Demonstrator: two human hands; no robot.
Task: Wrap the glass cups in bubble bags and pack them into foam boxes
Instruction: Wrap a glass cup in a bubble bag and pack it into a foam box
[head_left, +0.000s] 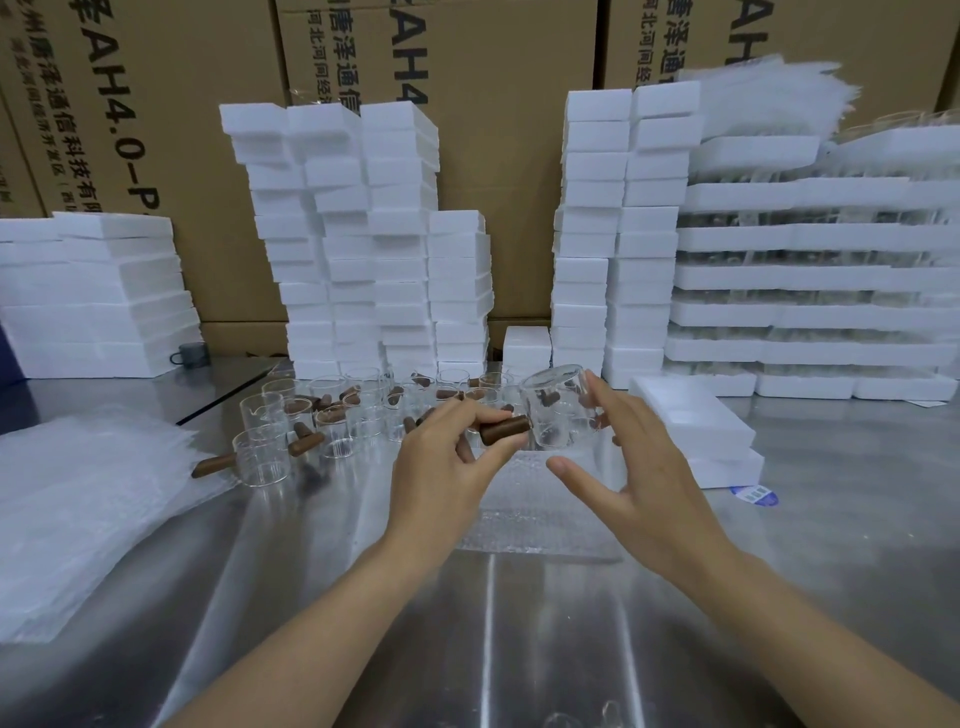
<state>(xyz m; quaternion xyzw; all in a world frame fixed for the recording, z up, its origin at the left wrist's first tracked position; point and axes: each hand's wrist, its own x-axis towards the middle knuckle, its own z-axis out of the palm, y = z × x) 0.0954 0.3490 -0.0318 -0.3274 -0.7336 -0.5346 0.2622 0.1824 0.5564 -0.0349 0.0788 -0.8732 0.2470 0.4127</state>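
Two hands hold one glass cup over the bubble bag lying mid-tabletop. The left hand pinches its wooden handle. The right hand keeps its fingers spread, touching glass. A loose pinch could likely let the cup swing down onto steel.

Left hand pinches with curled fingers; right hand spread.

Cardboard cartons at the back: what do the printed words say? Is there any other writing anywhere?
"AH4.0-P", cut off: left carton.
"唐泽通信科技有", cut off: left carton too.
"唐泽通信": middle carton.
"AH4", cut off: middle carton.
"河北河间经", cut off: middle carton.
"AH", cropped: right carton.
Blue sticker: too small to read.
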